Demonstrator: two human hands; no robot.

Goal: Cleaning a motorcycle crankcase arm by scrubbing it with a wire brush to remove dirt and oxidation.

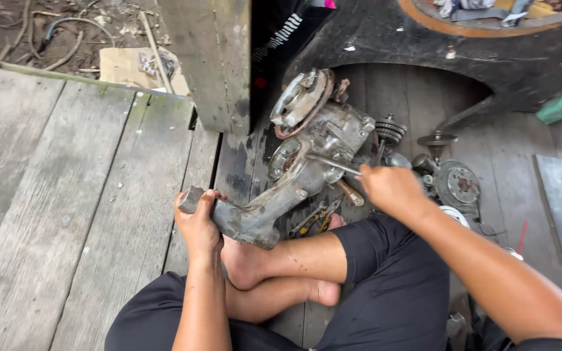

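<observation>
A grey metal engine casing [313,146] lies tilted on the wooden floor in front of my crossed legs. My left hand [198,224] grips the casing's long lower arm [242,218] near its end. My right hand [391,188] is closed around a thin metal tool [334,164] whose tip rests against the casing's middle. A round rusty cover [300,97] sits at the casing's upper end.
Pliers [317,218] lie by my foot. Loose round engine parts [456,182] and a finned piece [390,130] lie to the right. A wooden post [213,58] stands behind the casing, a large dark curved body [489,58] at the back right.
</observation>
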